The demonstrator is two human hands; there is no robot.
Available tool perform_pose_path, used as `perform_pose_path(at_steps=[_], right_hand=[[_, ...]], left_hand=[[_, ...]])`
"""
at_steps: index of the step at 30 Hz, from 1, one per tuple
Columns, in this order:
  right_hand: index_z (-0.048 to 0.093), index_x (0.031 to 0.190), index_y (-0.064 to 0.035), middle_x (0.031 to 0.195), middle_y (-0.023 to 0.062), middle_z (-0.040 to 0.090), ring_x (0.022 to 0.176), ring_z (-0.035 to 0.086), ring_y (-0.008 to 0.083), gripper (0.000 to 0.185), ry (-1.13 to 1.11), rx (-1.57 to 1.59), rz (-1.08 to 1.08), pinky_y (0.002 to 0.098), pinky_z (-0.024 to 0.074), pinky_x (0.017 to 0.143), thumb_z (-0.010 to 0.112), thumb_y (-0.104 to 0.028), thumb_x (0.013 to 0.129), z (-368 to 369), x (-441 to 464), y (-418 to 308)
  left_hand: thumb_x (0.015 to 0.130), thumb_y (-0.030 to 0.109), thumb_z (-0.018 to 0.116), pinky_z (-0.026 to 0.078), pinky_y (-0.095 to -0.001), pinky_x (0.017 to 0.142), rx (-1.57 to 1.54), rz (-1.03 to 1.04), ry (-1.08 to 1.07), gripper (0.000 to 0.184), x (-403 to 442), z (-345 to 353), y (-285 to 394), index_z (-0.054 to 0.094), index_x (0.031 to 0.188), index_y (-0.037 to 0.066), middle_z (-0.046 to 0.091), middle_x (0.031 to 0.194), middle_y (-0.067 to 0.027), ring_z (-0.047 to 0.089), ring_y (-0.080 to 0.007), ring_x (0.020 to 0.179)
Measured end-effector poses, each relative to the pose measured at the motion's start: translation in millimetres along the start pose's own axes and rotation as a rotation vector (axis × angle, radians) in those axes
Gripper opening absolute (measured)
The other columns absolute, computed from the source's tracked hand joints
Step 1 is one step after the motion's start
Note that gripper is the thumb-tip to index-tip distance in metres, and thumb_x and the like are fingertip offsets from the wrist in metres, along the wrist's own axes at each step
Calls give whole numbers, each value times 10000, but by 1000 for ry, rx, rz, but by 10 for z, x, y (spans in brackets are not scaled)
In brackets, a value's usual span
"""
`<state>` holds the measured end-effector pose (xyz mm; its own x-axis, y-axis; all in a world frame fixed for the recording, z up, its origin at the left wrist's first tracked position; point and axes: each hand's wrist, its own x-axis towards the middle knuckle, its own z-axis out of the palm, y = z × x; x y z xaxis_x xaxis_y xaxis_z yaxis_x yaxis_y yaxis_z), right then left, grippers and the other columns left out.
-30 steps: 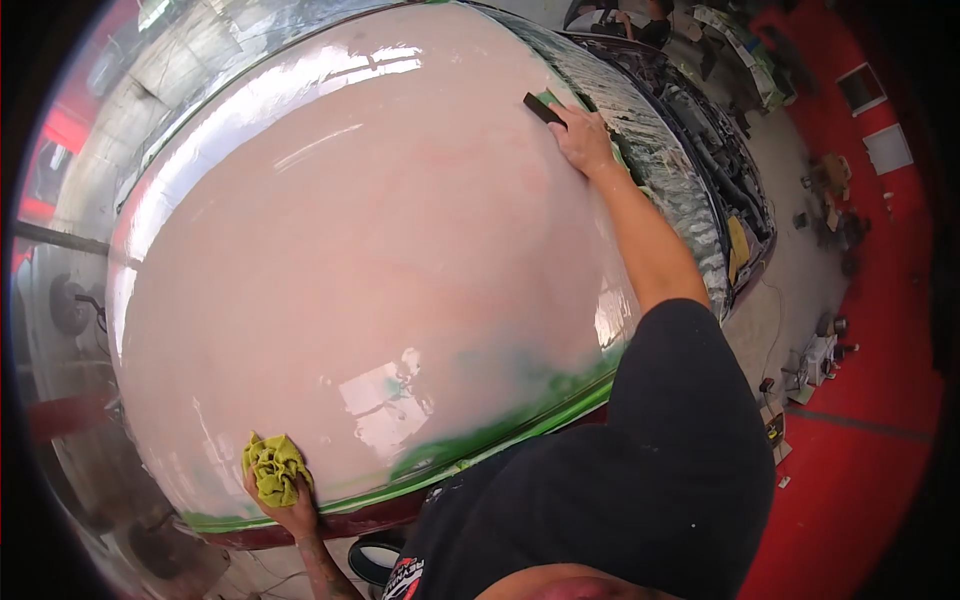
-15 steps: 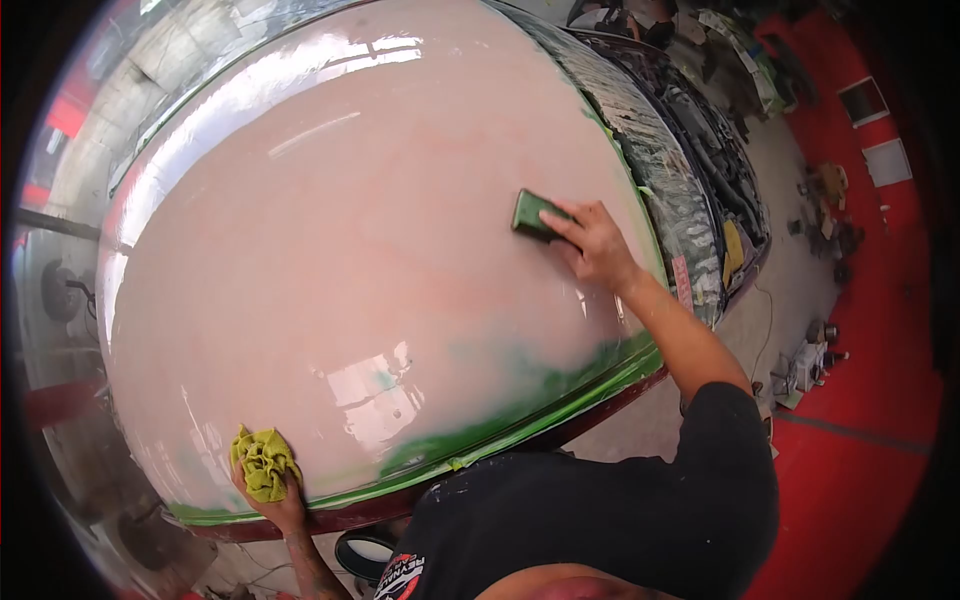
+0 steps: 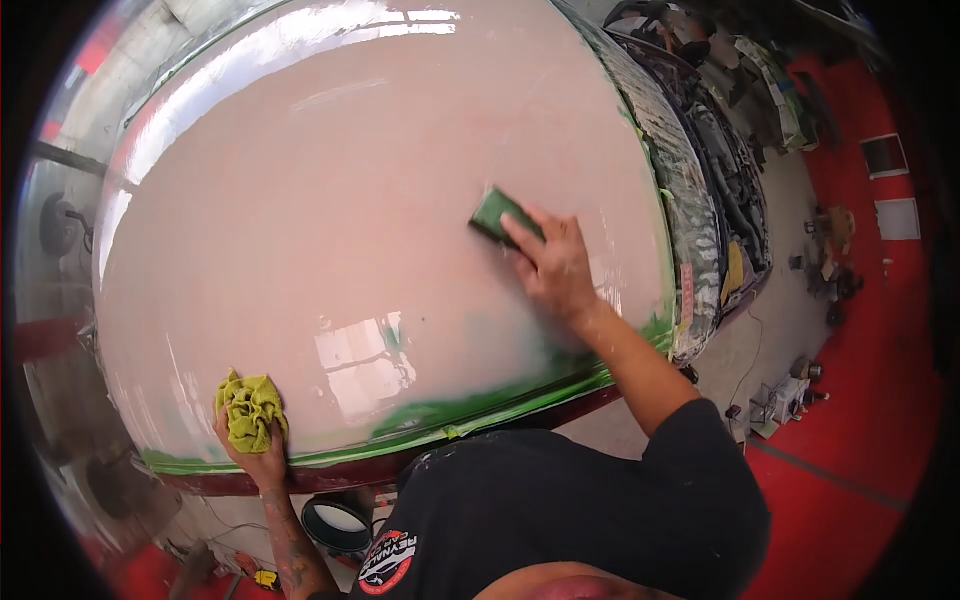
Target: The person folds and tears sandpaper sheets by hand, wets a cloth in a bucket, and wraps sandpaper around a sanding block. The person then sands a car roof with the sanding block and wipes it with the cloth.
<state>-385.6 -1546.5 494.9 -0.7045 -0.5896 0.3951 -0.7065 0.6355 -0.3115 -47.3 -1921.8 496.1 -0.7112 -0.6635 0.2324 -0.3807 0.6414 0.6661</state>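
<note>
A wet, glossy car roof (image 3: 300, 220) coated in pale pink fills the middle of the head view, with green showing along its near edge. My right hand (image 3: 562, 265) grips a dark green sanding block (image 3: 490, 212), which lies against the right half of the roof. Near the roof's lower left corner, my left hand (image 3: 262, 462) clutches a bunched yellow-green cloth (image 3: 252, 408) resting on the surface. The cloth hides some of the left fingers.
Green masking tape (image 3: 455, 432) borders the roof. Plastic sheeting (image 3: 690, 200) covers the windshield at the right. A bucket (image 3: 338, 522) stands below the near side. Another person (image 3: 690, 40) is at the far upper right, and assorted items (image 3: 790, 400) lie along the red floor.
My right hand has slid the sanding block leftward across the roof, and the block is now turned at an angle. My left hand keeps the cloth near the same corner. The view has shifted slightly.
</note>
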Motion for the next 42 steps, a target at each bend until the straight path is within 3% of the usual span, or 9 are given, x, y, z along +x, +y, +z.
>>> perform_pose_path(at_steps=[3,8,18,21,28,29,31,35,42], right_hand=[[677,1212,-199,1302,113,580,1008,537,269,499,-163,183,-125,379,477,838,759,-140,723,-251,-863,-771],[681,1198,-202,1266,93,603,964,562,255,494,-178,171,-343,373,486,836,766,-145,715,-189,-336,-356],[656,1260,-199,1249,88,636,1058,559,364,372,52,-226,191,424,459,967,607,-338,918,889,2168,1531],[650,1271,-194,1262,110,621,1088,541,356,389,81,-191,136,428,453,969,635,-309,900,803,1697,1387],[640,1268,-122,1266,164,602,1161,522,334,466,-237,132,50,425,408,1023,735,-266,835,-373,24,342],[644,1250,-133,1168,142,650,1037,596,310,488,-164,275,40,412,480,929,753,-344,824,-421,47,491],[666,1130,-100,997,132,701,897,662,313,399,-147,477,433,430,529,813,736,-364,839,-580,199,749],[632,908,-103,823,93,706,827,691,313,246,-185,-362,347,457,533,695,695,-336,861,-593,573,1420],[684,981,-131,859,117,717,852,703,310,252,-481,-599,235,442,542,705,698,-347,851,-527,987,1488]], left_hand=[[736,116,786,349,-436,1090,21,28,-6,704,1,-6,-7,452,1342,-11,484,1340,-202,470,-342,1261],[740,175,794,325,-459,1110,38,21,-25,735,-4,-29,-97,436,1357,-1,429,1434,-244,433,-379,1319],[733,213,786,302,-477,1124,40,9,-10,743,-18,-20,-82,435,1356,12,401,1454,-275,378,-413,1375],[766,128,763,363,-401,1072,40,71,-14,702,1,-17,-65,422,1361,-17,486,1292,-153,483,-284,1225],[744,118,750,321,-447,1112,-8,7,-10,697,-24,-4,-123,447,1354,-25,484,1367,-204,455,-361,1286],[746,110,747,327,-439,1106,-8,16,2,693,-25,7,-126,448,1356,-28,495,1345,-188,466,-349,1271],[750,105,742,328,-434,1105,2,14,-4,685,-20,6,-109,449,1356,-27,498,1336,-185,469,-345,1266],[764,95,730,335,-424,1096,-9,-12,14,657,-36,22,-102,453,1348,-23,503,1308,-175,479,-330,1245],[767,92,727,336,-417,1090,-14,-38,-9,642,-18,16,-71,450,1335,-20,491,1307,-165,481,-323,1227]])
